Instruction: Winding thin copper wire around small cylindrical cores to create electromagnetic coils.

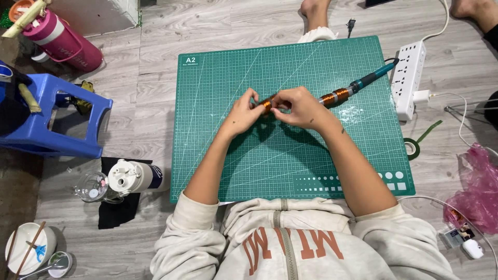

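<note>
Copper-coloured wire coil [266, 103] sits pinched between both hands over the middle of the green cutting mat [233, 155], and working it well looks like a matter of steadiness: judging from the pose, the windings should stay tight and side by side, so it seems wise to keep an even pull, turn the piece slowly, and let the fingertips guide rather than squeeze. The left hand [244, 111] comes in from the left with its fingers curled and closed around the left end of the coil, thumb and forefinger pressing on it; the hand is nearly shut, not spread. The right hand [298, 108] meets it from the right, fingers bent and drawn together over the coil's right end, so the two hands touch or almost touch; exactly what its fingertips grip is hidden by its own knuckles. Just beyond the right hand, a second copper coil [334, 97] rests on the mat, in line with a teal-handled soldering iron [371, 78] whose cord runs off toward a white power strip [409, 78] at the mat's right edge; whether the coils are threaded onto the tool's shaft I cannot tell. Keeping the wrists low over the mat, as they are, probably helps control. Off the mat lie a roll of green tape [413, 149], a pink plastic bag [480, 192], a white bottle [136, 177] and a blue stool [62, 119].
</note>
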